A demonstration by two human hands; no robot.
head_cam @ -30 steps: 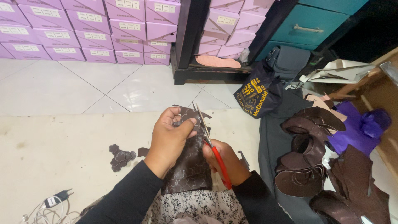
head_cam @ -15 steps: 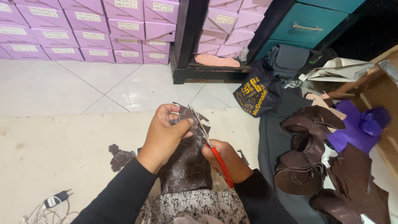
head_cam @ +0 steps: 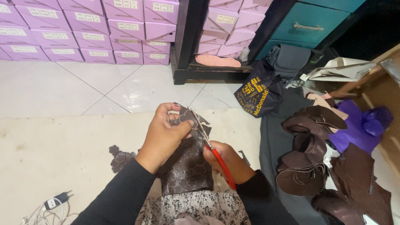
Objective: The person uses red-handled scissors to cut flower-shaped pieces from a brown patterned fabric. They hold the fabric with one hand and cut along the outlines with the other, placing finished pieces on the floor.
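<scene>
While gripping the upper end of the brown piece [head_cam: 187, 166] between thumb and curled fingers, left hand [head_cam: 164, 135] holding it up off the lap, likely keeping the edge taut and turned toward the blades. Right hand [head_cam: 227, 160] closed around the red handles of the scissors [head_cam: 208, 143], blades pointing up and away, opened slightly over the top edge of the piece, just beside the left thumb. Hanging down from the left hand to the patterned cloth [head_cam: 187, 210] on the lap, piece showing as dark brown, glossy, embossed with a rounded floral pattern; top edge looking uneven, with small flaps sticking up near the blades. Lying on the pale mat [head_cam: 54, 158], near the left sleeve, a small brown scrap [head_cam: 120, 157] of the same material. Sitting along the mat's right edge, on dark cloth, a heap of brown cut parts [head_cam: 306, 154], well apart from the hands, probably within reach on the scissor side. Stacked at the far wall, lilac boxes [head_cam: 83, 29]; charger cable [head_cam: 50, 206] lying at the mat's near left corner.
</scene>
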